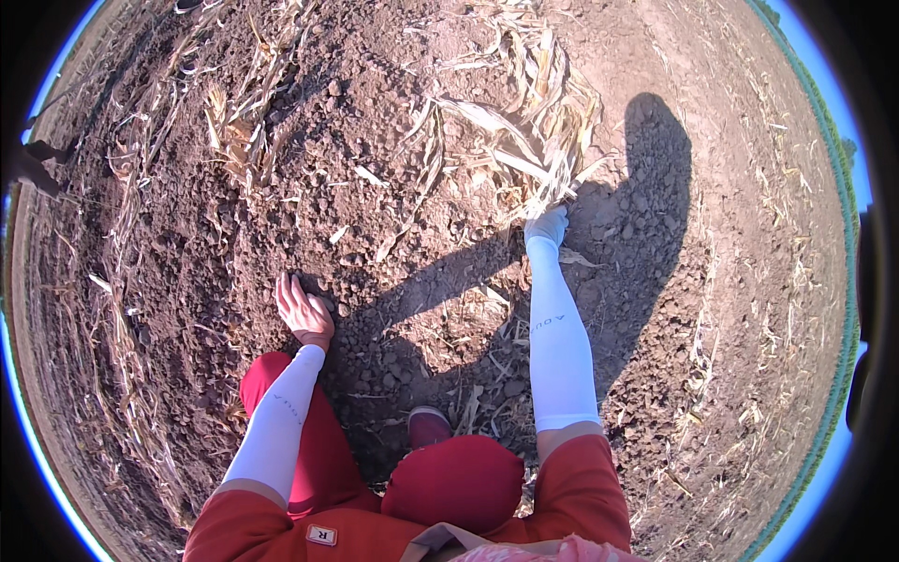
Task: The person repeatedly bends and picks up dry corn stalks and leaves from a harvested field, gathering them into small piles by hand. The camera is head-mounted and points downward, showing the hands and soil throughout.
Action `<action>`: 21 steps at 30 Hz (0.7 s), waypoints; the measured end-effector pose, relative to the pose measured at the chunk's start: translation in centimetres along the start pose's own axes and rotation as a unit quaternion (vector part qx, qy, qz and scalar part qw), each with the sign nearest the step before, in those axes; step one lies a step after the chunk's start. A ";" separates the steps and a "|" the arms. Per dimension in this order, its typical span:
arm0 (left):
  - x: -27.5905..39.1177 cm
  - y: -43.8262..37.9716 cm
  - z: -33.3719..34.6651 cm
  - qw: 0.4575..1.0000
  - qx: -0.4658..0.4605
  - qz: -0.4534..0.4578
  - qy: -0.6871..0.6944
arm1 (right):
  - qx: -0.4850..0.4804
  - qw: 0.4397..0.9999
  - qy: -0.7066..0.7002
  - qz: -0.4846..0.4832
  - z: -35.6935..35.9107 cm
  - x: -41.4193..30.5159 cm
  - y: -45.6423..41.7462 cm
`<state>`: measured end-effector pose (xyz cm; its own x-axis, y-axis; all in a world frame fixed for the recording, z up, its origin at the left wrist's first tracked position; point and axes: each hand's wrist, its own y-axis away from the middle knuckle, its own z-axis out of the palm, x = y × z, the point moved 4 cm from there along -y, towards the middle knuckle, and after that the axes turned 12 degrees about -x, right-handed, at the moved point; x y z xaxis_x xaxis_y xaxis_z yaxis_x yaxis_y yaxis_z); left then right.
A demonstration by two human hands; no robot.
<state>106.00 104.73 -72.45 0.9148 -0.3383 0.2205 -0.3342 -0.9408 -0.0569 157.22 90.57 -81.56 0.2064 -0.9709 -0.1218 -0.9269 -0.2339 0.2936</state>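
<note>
My right hand (546, 225), in a pale glove, grips the near end of a bundle of dry corn stalks and leaves (544, 133). The bundle fans out away from me over the soil. Bare and stretched out flat, my left hand (303, 309) holds nothing. It is over the clods just beyond my left knee (263, 376); whether it touches the ground I cannot tell. White arm sleeves cover both forearms. The fingers of my right hand are mostly hidden by the glove's back and the leaves.
Loose, cloddy soil (393, 232) surrounds me. More dry corn residue (242, 133) lies at the upper left, in a strip along the left. My bent right knee (456, 485) and a dark red shoe (428, 426) are close below. My shadow (653, 168) falls to the right.
</note>
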 end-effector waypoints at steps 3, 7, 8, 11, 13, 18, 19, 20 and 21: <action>-0.6 0.1 -0.2 1.000 0.003 -0.008 -0.001 | -0.031 0.991 -0.121 -0.041 -1.7 0.1 2.0; -0.9 0.2 -0.3 1.000 0.009 -0.007 0.005 | 0.013 0.972 -0.227 -0.057 -2.3 1.6 6.7; -0.5 0.1 -0.1 1.000 0.007 -0.005 0.008 | 0.021 0.966 -0.251 -0.063 -1.2 2.8 8.6; -0.6 0.1 0.2 1.000 0.005 -0.010 0.002 | -0.036 0.950 -0.298 -0.086 3.1 4.5 16.7; -1.3 0.2 0.1 1.000 0.002 -0.019 -0.010 | -0.086 0.949 -0.271 -0.135 3.3 5.1 22.2; -0.9 0.2 0.5 1.000 0.006 -0.001 -0.021 | -0.084 0.945 -0.262 -0.175 2.7 9.5 30.7; -1.0 0.2 0.6 1.000 0.006 -0.002 -0.021 | -0.103 0.940 -0.272 -0.180 2.7 10.4 32.2; -1.2 0.3 0.7 1.000 0.008 -0.004 -0.017 | -0.124 0.933 -0.281 -0.186 2.6 11.3 33.8; -1.2 0.4 0.6 1.000 0.009 -0.004 -0.021 | -0.143 0.934 -0.259 -0.202 3.0 12.6 35.3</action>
<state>104.89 104.76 -73.32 0.9264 -0.3302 0.1807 -0.3221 -0.9439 -0.0731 126.12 70.24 -75.54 0.2732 -0.6620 -0.6979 -0.6687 -0.6522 0.3569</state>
